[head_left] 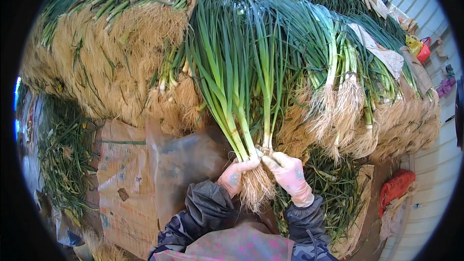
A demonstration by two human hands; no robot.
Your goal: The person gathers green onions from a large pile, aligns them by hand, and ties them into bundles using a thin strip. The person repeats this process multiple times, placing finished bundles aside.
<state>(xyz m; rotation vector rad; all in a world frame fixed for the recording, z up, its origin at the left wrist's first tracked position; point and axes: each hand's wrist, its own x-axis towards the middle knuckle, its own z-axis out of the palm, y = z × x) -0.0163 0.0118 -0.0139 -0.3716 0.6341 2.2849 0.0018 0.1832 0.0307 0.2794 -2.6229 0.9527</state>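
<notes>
My left hand [233, 177], in a pale pink glove, is closed around the lower stalks of a bunch of green onions [237, 130]. Their pale stringy roots [256, 188] hang below it, and the long green leaves stretch away from me onto the pile. Close on the right, my right hand [288, 175], gloved the same way, has its thumb and fingers pinched at the base of a thinner green onion stalk [267, 123]. The two hands nearly meet at the root ends, so the exact contact of the right fingertips is partly hidden.
Stacked green onions [119, 61] form a bank ahead, roots facing me. Loose bundles [344, 79] lie on its right part. Stripped leaves [65, 152] heap at left, others [337, 188] at right. A flattened cardboard sheet [127, 188], red sack [397, 190] and corrugated wall [427, 188] flank me.
</notes>
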